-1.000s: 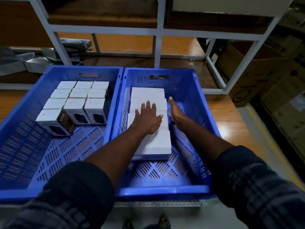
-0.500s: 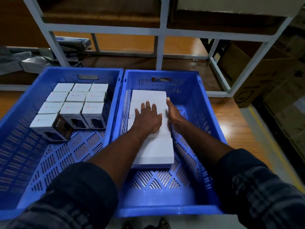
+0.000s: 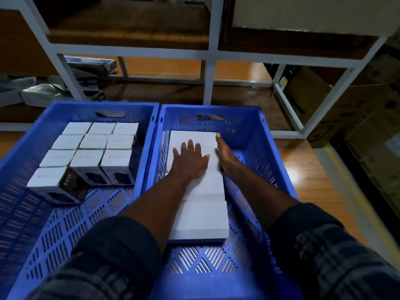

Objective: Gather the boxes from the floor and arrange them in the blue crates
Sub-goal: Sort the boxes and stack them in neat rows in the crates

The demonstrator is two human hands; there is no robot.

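While left hand (image 3: 190, 163) rests flat, fingers (image 3: 190, 146) straight, on white boxes (image 3: 201, 215), right hand (image 3: 227, 158) presses their side likewise; palm hidden.

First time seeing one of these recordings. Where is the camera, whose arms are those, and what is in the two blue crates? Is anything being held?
No robot here: a camera worn on the person's head looks down, so the arms are their own. The left hand lies flat on a row of flat white boxes in the right blue crate. The right hand presses straight-fingered against the row's side. The left blue crate holds small boxes in rows. Nothing is gripped.
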